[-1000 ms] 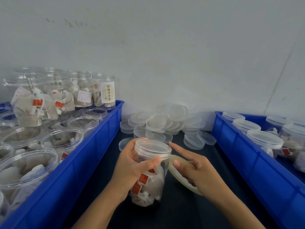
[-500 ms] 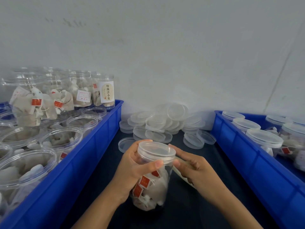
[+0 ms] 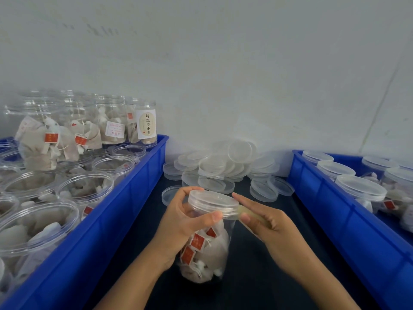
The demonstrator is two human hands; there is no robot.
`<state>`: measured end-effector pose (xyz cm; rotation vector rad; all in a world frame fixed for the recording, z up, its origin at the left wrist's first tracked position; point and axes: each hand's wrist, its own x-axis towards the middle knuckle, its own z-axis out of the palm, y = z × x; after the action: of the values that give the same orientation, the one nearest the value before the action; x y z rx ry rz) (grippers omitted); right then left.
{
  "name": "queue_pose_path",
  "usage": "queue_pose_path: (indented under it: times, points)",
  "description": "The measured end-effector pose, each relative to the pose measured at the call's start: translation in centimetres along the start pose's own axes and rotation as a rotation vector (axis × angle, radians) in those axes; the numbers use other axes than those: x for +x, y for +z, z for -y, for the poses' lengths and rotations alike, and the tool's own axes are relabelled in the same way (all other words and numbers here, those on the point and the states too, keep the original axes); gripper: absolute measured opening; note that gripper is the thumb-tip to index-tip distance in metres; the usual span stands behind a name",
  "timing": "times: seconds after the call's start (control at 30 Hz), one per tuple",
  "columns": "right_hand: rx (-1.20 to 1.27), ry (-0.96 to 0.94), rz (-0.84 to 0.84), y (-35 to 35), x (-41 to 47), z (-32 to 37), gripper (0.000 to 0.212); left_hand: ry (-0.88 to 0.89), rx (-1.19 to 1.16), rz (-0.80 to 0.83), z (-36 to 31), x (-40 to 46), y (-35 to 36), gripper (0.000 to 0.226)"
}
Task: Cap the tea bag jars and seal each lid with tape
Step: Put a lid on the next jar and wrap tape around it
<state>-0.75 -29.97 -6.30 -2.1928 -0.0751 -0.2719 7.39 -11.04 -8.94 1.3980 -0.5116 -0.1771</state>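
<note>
A clear plastic jar full of tea bags with red tags stands on the dark table, tilted slightly. A translucent lid sits on its mouth. My left hand grips the jar just under the lid, thumb across the front of the rim. My right hand holds a roll of clear tape against the lid's right edge, index finger stretched along the rim. Most of the roll is hidden inside that hand.
A blue bin on the left holds several uncapped jars of tea bags, some stacked behind. A blue bin on the right holds several capped jars. A heap of loose lids lies against the wall behind the jar.
My right hand has brought the tape roll up from beside the jar to the lid's right rim. The jar has shifted slightly toward me.
</note>
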Motion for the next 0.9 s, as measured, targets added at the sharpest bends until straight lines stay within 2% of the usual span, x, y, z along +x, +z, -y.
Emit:
queue_pose_path:
  times: [0.23, 0.47, 0.63, 0.9]
  points:
    - [0.055, 0.006, -0.002, 0.3, 0.0, 0.1, 0.047, -0.028, -0.001, 0.065, -0.1, 0.1, 0.0, 0.084]
    - [-0.052, -0.024, -0.059, -0.5, -0.3, 0.2, 0.050, -0.003, -0.025, -0.005, 0.0, 0.1, 0.0, 0.081]
    - [-0.117, -0.038, -0.098, -0.7, -0.2, 0.2, 0.049, -0.009, -0.001, 0.013, -0.1, 0.2, 0.2, 0.083]
    - [0.148, -0.045, 0.019, 0.0, 0.2, -0.3, 0.042, -0.001, -0.049, 0.093, -0.1, -0.1, 0.1, 0.083]
